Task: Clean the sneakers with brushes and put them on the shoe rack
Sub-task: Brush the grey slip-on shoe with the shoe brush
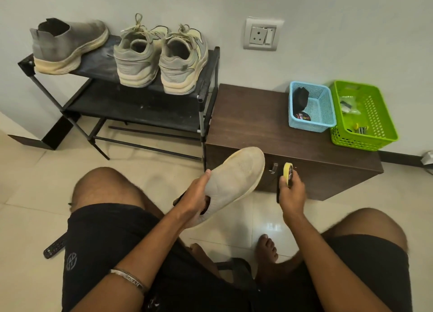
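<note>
My left hand [194, 194] grips a pale grey slip-on sneaker [236, 178] at its opening, toe pointing up and away, above the floor between my knees. Just to its right, my right hand [291, 191] holds a brush with a yellow top [287, 173], apart from the shoe. On the black shoe rack [206, 77] at the back left, the top shelf carries a matching grey slip-on sneaker [68, 44] and a pair of laced grey-green sneakers [161, 56], heels toward me.
A low dark wooden cabinet [257, 124] stands right of the rack, bearing a blue basket [325, 110] with dark items and a green basket [375, 115] with small items. A wall socket [262, 34] is above. A black strap [54, 248] lies on the tiled floor.
</note>
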